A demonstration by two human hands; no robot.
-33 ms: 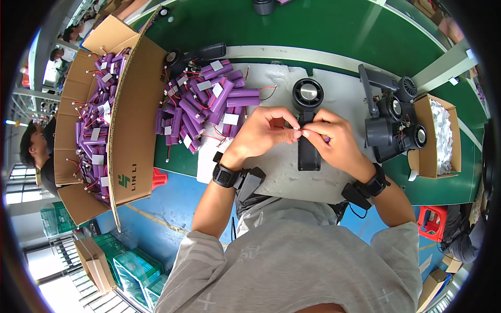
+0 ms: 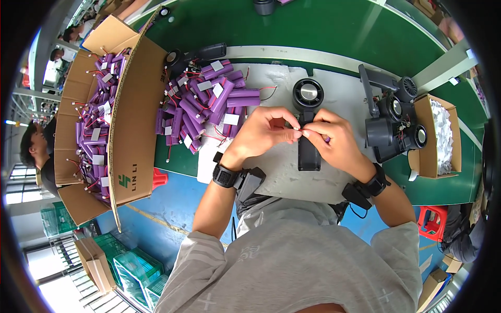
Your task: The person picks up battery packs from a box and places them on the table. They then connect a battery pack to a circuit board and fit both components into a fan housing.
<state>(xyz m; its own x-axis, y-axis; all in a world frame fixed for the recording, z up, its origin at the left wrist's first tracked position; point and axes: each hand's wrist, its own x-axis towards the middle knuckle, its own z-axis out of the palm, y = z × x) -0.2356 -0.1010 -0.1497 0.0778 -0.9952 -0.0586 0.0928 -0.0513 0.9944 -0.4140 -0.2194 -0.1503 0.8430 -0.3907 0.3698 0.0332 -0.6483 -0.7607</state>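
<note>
My left hand (image 2: 266, 131) and my right hand (image 2: 333, 136) meet over a black handheld device (image 2: 309, 156) with a round head and a silver disc in its middle. Both pinch a thin red wire (image 2: 301, 130) between thumb and forefinger; its ends and any plug are hidden by the fingers. A bit of purple, perhaps a battery pack, shows under my right hand. The device lies on a white foam sheet (image 2: 276, 180), its handle toward me. Left of my left hand is a heap of purple battery packs (image 2: 201, 104) with red and black leads and white labels.
A tall open cardboard box (image 2: 136, 115) of similar battery packs stands at the left. More black device bodies (image 2: 394, 117) lie to the right, beside a small carton (image 2: 425, 138) of white pieces. A white rail (image 2: 282, 52) crosses the green table (image 2: 313, 28) behind the foam.
</note>
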